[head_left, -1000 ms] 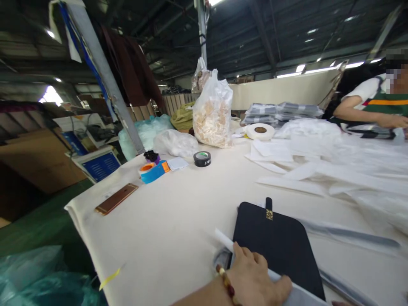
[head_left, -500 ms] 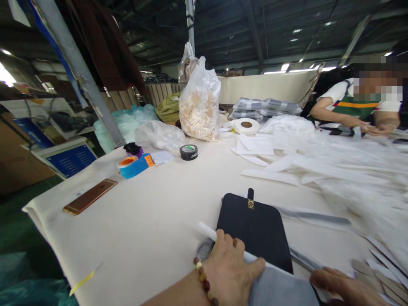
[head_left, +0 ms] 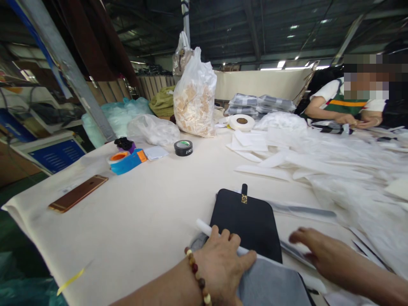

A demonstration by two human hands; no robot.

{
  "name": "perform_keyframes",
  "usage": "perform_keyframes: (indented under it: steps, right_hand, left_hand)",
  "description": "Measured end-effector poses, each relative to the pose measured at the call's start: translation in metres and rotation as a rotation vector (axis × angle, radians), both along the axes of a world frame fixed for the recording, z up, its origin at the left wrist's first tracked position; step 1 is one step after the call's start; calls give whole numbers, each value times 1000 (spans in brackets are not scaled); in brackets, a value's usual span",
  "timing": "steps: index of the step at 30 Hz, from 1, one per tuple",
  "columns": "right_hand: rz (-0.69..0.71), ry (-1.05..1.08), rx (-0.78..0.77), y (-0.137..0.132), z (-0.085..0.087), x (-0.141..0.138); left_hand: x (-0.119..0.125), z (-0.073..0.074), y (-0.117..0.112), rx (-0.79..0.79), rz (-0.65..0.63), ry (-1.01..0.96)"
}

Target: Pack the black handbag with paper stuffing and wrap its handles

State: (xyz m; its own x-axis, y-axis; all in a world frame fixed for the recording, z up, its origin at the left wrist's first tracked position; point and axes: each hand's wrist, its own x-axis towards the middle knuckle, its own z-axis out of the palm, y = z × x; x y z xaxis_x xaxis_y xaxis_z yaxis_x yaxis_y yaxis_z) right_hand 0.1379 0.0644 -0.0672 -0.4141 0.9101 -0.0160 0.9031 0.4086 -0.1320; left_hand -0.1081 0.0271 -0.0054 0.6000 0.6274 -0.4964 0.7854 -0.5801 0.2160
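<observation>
My left hand [head_left: 225, 265], with a bead bracelet on the wrist, lies on grey fabric [head_left: 270, 287] and closes around a white rolled strip [head_left: 207, 228] at the near edge of a black leather pouch [head_left: 247, 221] with a small gold clasp. My right hand [head_left: 315, 250] hovers low to the right of the pouch, fingers stretched out flat and holding nothing, slightly blurred. It is above thin grey strips [head_left: 299, 209] lying on the cream table [head_left: 143, 212].
A phone [head_left: 78, 193] lies near the left edge. Tape rolls [head_left: 183, 147], a blue tape dispenser [head_left: 126, 161] and plastic bags [head_left: 194, 100] stand further back. White cut pieces [head_left: 334, 165] cover the right side. A person in a white and green top [head_left: 347, 106] works at the far right.
The view has swung rightward and down. My right hand has come into view from the lower right and reached forward beside the pouch. My left hand stays on the white strip.
</observation>
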Motion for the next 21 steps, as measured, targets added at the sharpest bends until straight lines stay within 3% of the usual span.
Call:
perform_keyframes:
  steps: [3, 6, 9, 12, 16, 21]
  right_hand:
    - [-30, 60, -90, 44, 16, -35]
    - [-97, 53, -78, 71, 6, -66]
    - [-167, 38, -49, 78, -4, -78]
    - [-238, 35, 32, 69, 8, -77]
    - [-257, 62, 90, 41, 41, -75]
    - [-5, 220, 96, -4, 57, -76]
  left_hand:
    - [-2, -5, 1, 24, -15, -39]
    - [-6, -16, 1, 67, -47, -117]
    - [-7, -22, 1, 90, -55, -129]
    - [-7, -25, 1, 112, -46, -141]
    - [-7, -29, 1, 119, -42, -202]
    - [-9, -31, -1, 151, -18, -236]
